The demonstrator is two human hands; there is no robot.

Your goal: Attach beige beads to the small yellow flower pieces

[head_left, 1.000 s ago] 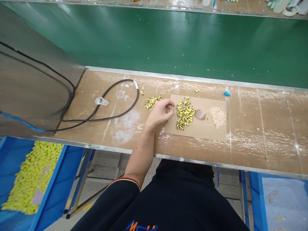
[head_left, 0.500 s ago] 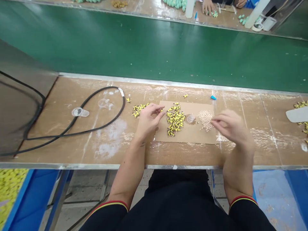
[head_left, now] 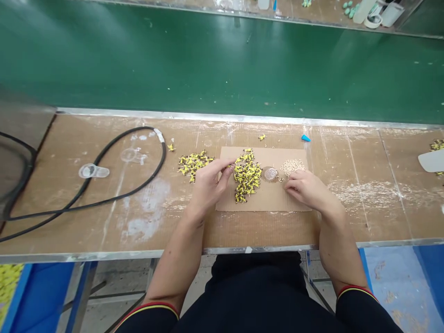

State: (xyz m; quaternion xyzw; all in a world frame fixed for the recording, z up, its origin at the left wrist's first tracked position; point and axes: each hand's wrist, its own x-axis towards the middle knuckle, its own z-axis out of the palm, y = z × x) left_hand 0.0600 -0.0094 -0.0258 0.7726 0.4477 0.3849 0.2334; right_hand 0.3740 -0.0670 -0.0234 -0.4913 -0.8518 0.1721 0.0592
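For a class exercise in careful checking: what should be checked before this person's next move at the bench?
1. Yellow pieces all on the cardboard sheet: not ok, a second heap lies on the bench.
2. Beige pellets apart from the yellow pieces: ok.
3. Clear round dish on the sheet: ok.
4. Right hand on the sheet: ok.
5. Left hand holding a piece: cannot tell.

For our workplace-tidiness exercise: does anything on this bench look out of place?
Yes: a small bright-blue cone lies alone near the back edge of the brown bench top, away from the heaped yellow-and-black pieces.
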